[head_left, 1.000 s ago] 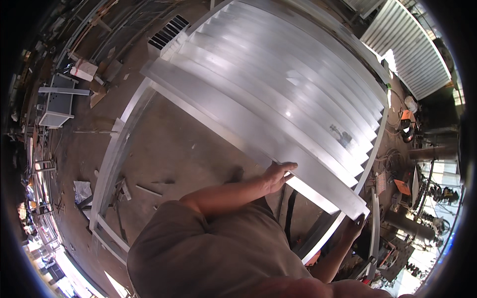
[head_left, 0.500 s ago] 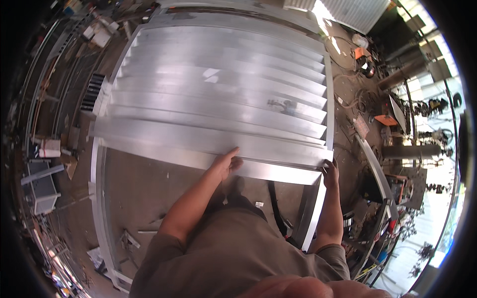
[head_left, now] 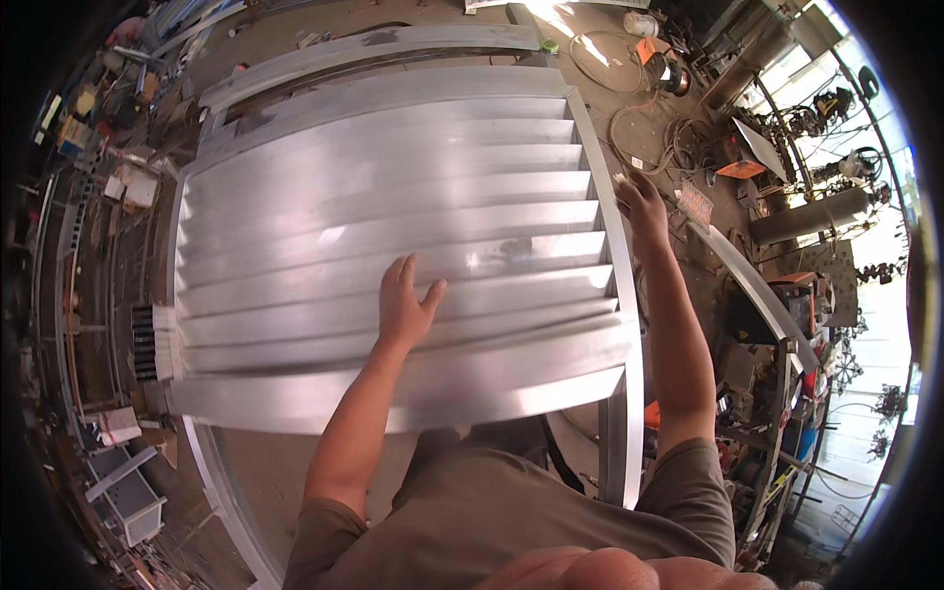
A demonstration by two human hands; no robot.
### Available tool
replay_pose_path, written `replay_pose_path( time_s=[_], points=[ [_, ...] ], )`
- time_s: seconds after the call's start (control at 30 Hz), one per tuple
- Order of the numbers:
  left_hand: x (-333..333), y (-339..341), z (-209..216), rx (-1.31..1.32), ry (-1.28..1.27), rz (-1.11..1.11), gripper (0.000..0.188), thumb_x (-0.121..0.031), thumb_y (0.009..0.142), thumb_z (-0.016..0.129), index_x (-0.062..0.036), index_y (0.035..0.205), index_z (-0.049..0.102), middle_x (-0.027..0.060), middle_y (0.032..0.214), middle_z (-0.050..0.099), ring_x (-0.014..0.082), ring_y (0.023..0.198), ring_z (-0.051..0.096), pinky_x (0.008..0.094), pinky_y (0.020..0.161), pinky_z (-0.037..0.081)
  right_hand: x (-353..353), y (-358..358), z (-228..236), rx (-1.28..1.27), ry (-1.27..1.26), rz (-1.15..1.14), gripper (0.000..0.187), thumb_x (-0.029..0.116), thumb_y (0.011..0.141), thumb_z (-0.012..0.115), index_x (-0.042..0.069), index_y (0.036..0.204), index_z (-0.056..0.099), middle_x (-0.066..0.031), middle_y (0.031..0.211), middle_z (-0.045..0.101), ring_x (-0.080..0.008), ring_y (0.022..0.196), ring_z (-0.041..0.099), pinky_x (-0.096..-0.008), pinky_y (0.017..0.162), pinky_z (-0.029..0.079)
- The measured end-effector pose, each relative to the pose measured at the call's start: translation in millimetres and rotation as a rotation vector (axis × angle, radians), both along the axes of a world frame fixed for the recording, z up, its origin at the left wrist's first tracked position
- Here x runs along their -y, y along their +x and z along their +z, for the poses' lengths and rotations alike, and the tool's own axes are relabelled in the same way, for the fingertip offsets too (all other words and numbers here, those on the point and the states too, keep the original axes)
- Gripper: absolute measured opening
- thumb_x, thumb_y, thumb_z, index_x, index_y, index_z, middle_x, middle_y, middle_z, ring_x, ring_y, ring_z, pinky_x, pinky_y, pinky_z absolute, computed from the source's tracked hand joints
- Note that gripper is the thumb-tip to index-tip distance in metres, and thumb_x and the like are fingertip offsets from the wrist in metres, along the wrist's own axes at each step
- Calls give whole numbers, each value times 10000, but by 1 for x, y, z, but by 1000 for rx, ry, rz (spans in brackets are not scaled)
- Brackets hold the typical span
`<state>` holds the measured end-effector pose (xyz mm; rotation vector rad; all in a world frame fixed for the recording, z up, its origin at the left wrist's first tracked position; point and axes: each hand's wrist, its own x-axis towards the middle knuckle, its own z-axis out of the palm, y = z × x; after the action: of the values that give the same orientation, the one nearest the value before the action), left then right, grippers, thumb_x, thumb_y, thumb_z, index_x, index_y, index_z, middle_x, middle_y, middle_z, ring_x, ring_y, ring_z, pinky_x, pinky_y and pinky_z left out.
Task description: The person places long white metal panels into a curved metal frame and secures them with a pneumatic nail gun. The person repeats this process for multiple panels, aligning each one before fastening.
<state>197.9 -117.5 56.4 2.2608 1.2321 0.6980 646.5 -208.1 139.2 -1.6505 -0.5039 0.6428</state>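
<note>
Head view: left hand [head_left: 405, 313] now off bottom rail [head_left: 501, 395], grip released above louvred panel [head_left: 393, 216]; right hand [head_left: 644, 211], 2 o'clock, grip unclear; hoses [head_left: 680, 147] beyond.

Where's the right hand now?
In the head view, the right hand is right of centre, beside the right rail of the slatted metal panel; contact with the rail isn't clear.

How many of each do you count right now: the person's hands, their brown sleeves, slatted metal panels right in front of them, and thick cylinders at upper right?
Left hand and right hand: 2
Left sleeve and right sleeve: 2
Slatted metal panel: 1
Upper cylinder and lower cylinder: 2
Total: 7
</note>
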Motion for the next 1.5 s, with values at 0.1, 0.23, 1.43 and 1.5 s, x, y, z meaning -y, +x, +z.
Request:
replay_pose_path(
  time_s=[0.1,0.23,1.43,1.5],
  points=[
    [-64,51,-31,-218,10,29,720,-443,976,692,-64,1537,447,266,1576,379,448,1478,333,580,1202,291,-130,51,-17,-525,195,-27,566,218,996,667,-42,1469,496,-223,1360,617,-301,1137,671,-382,975,562],
    [-88,71,-61,-446,26,72,709,-450,990,649,-80,1555,436,264,1631,291,467,1520,257,612,1228,221,-287,105,-69,-825,317,-12,734,291,991,711,11,1555,332,-251,1507,463,-369,1335,539,-457,1143,470],
    [-100,65,-84,-609,-26,9,744,-540,1010,530,-64,1570,408,323,1646,200,570,1493,251,678,1155,256,-679,191,-245,-1270,853,-50,319,231,959,696,46,1218,669,-112,1225,710,-298,1162,650,-448,1058,521],
    [-100,65,-84,-616,-21,8,746,-545,1007,533,-66,1566,413,323,1644,202,571,1493,249,677,1154,258,-680,190,-246,-1238,833,-96,320,240,957,696,49,1212,671,-110,1229,710,-297,1158,652,-449,1059,519]
  ],
)
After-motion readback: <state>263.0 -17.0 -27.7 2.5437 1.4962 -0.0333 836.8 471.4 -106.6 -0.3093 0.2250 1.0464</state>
